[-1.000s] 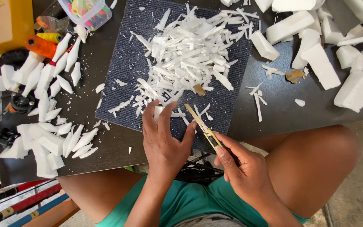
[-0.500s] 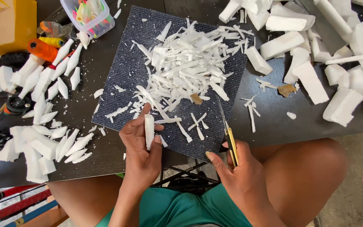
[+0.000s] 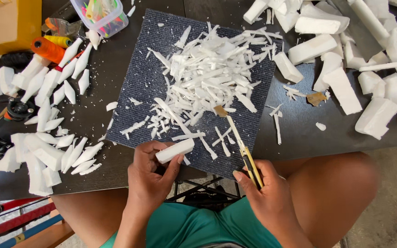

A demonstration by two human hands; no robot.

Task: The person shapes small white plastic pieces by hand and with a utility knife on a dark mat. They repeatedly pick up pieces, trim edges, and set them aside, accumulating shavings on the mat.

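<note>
Left hand point(image 3: 150, 174) grips foam block point(image 3: 174, 150); right hand point(image 3: 267, 195) grips knife point(image 3: 242, 149).

White shavings point(image 3: 207, 82) crowd the mat point(image 3: 138, 87) centre; carved foam pieces point(image 3: 47, 142) block the left, foam blocks point(image 3: 345, 87) the right. Bare surface point(image 3: 299, 133) lies open between mat and blocks.

A small craft workshop, hand-carving at a low bench.

A dark tabletop point(image 3: 116, 82) is buried in work: a blue-grey carpet mat point(image 3: 138, 82) heaped with white foam shavings point(image 3: 207, 78), rough foam blocks point(image 3: 341, 87) stacked on one side, rows of carved, pointed foam pieces point(image 3: 47, 92) on the other. Spools of orange and yellow thread point(image 3: 47, 48), a clear tub of coloured bits point(image 3: 99, 16) and a cardboard box point(image 3: 10, 20) crowd the far corner.
</note>
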